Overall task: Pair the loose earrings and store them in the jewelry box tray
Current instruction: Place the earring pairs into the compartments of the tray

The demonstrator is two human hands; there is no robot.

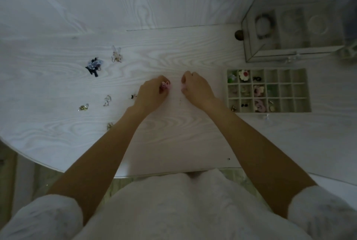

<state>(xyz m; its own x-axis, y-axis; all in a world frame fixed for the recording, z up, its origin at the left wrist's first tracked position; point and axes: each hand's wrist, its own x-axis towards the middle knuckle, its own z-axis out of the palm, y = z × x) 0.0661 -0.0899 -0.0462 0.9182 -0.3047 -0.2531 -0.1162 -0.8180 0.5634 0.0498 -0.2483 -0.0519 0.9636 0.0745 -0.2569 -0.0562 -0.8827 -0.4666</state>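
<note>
- Two hands work at the middle of the desk (173, 50): the left hand (152, 95) has its fingers curled round a pink earring (166, 85), and the right hand (195, 87), just beside it at 3 o'clock, pinches what looks like a small pale pink piece, too hidden to name.
- The tray (268, 113) lies at 3 o'clock from the hands, long axis running 9 to 3 o'clock. Its left columns hold earrings, among them a white flower (245, 75); its right columns look unfilled.
- By my judgement the task is past halfway.
- Left to pair, toward 9 o'clock of the hands: a dark bow cluster (94, 66), a pale winged pair (116, 55), a clear drop (107, 100), a gold piece (84, 107) and another (109, 125).
- The pink earring's heading and long axis cannot be told under the fingers.
</note>
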